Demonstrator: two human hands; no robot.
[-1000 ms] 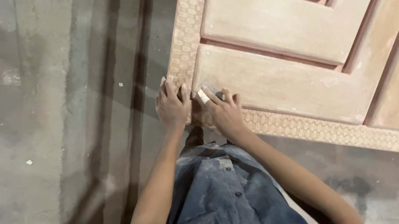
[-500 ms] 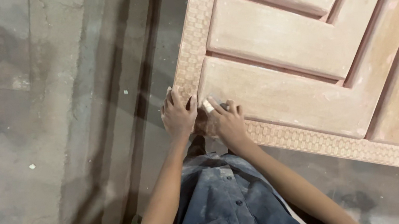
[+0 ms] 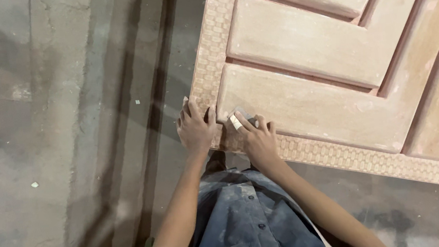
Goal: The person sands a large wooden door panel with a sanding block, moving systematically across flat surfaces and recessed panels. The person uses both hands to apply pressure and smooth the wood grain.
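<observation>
1. Shirt of dusty blue cloth, buttoned, fills the bottom of the view nearest the camera; both bare forearms run up from either side of it.
2. The left hand lies flat on the corner of the carved wooden panel, fingers spread and pressed on the wood; it is open and has hold of nothing.
3. The right hand sits just beside the left hand, to its right, with the two nearly touching. Its fingers are curled down onto a small pale pad that looks like folded sandpaper, pinning it against the panel; the pad pokes out just beyond the fingertips.
4. The pad rests at the near corner of a raised plank, where that plank meets the patterned border.
5. Under both hands runs the border, a strip cut with a small woven pattern; it goes away from the left hand up the panel's edge and off to the right past the right hand.
6. Beyond the fingertips, more raised planks meet in an angled, chevron layout, all dusted pinkish.
7. Left of the left hand lies the grey concrete floor, stained and cracked, well below the panel.
</observation>
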